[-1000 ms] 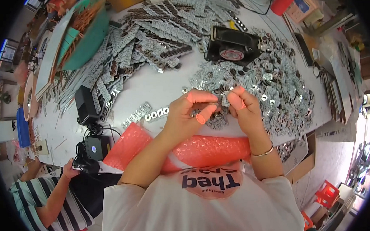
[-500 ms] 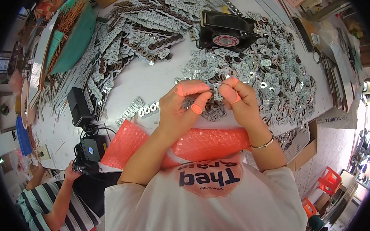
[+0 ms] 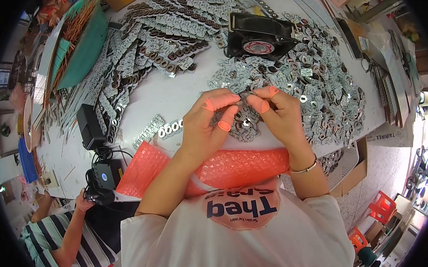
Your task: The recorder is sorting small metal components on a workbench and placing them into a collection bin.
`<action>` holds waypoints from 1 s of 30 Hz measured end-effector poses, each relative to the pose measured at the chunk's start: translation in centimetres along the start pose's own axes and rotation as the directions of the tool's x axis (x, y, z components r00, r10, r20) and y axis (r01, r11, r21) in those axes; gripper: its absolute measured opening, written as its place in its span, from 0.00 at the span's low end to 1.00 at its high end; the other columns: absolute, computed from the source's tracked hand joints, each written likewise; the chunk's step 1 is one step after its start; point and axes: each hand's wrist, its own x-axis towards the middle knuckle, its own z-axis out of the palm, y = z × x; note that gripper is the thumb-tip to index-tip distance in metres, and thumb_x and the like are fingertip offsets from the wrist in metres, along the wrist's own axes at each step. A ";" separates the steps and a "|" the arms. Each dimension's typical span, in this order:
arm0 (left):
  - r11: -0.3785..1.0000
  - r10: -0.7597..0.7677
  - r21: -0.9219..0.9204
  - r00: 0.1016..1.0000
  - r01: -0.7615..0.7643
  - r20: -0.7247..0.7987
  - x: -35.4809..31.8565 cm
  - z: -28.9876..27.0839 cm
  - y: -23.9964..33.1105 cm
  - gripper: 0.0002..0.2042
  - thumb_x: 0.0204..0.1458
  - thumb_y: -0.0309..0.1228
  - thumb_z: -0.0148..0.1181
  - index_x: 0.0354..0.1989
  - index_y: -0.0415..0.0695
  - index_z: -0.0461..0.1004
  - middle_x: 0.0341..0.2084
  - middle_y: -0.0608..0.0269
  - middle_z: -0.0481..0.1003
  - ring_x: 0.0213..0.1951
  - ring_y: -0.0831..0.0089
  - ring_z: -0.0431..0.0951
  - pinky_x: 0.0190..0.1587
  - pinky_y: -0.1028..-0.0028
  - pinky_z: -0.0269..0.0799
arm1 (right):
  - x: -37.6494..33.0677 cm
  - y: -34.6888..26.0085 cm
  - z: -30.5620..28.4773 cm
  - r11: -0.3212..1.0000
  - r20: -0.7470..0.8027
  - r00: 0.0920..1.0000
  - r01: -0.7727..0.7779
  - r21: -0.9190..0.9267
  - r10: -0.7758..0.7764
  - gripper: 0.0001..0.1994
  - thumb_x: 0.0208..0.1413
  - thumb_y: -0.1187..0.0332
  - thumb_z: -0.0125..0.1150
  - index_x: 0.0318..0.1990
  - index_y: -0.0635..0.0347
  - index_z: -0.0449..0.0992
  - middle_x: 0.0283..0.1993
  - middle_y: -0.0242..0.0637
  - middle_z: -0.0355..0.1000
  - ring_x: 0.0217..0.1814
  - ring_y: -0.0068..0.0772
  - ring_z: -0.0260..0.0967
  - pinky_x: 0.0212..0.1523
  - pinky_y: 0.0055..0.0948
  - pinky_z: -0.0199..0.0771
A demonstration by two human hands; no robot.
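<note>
Both my hands meet just above the middle of the frame: my left hand (image 3: pixel 207 126) and right hand (image 3: pixel 277 117) pinch one small metal piece (image 3: pixel 245 94) between thumbs and forefingers, orange finger cots (image 3: pixel 207 104) on the tips. I cannot make out its exact shape, as my fingers cover most of it.

It looks like thin stamped plate, so I judge it light and stiff, with sharp edges and a slick face; the cots should give grip. Holding it by its outer edges seems the safe way.

Just beneath my hands lies a small heap (image 3: pixel 245 128) of the same pieces, and a much larger spread (image 3: pixel 322 95) runs to the right and upper right. A black fan (image 3: pixel 260 37) sits at top centre, touching that spread. Rows of strips (image 3: pixel 156 38) fill the upper left, beside a green tray (image 3: pixel 85 49). A short strip (image 3: pixel 163 128) lies alone left of my left wrist, with a black adapter (image 3: pixel 89 126) further left.

Pink bubble wrap (image 3: pixel 231 166) pads the near tabletop (image 3: pixel 172 95) edge under my forearms. Bare room is the white patch left of my hands; the right side is crowded. Another person's hand (image 3: pixel 82 205) rests at lower left, well apart from mine.
</note>
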 end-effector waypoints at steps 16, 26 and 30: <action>0.858 -0.290 -0.405 0.949 0.317 0.127 0.0 0.0 0.9 0.10 0.53 0.17 0.52 0.44 0.36 0.68 0.41 0.59 0.70 0.41 0.72 0.74 0.43 0.73 0.76 | -0.3 -0.8 -0.9 0.998 0.078 0.995 -0.058 -0.017 0.059 0.04 0.51 0.73 0.61 0.29 0.64 0.76 0.22 0.26 0.69 0.24 0.13 0.60 0.23 0.17 0.60; 0.756 -0.381 -0.501 0.906 0.421 0.185 -0.2 -0.3 0.9 0.10 0.52 0.18 0.54 0.44 0.36 0.71 0.39 0.60 0.72 0.39 0.72 0.76 0.42 0.74 0.76 | -0.1 -0.8 -0.9 0.997 0.204 0.977 0.053 0.055 -0.063 0.06 0.52 0.70 0.61 0.29 0.64 0.77 0.22 0.27 0.70 0.21 0.13 0.61 0.21 0.16 0.59; 0.579 -0.448 -0.570 0.811 0.583 0.375 0.5 -1.5 1.8 0.11 0.51 0.17 0.54 0.43 0.36 0.72 0.39 0.59 0.72 0.39 0.71 0.75 0.41 0.70 0.78 | -0.5 -1.1 -1.0 0.942 0.269 0.950 -0.227 0.246 0.159 0.06 0.53 0.70 0.60 0.28 0.63 0.75 0.19 0.25 0.66 0.17 0.13 0.57 0.17 0.16 0.54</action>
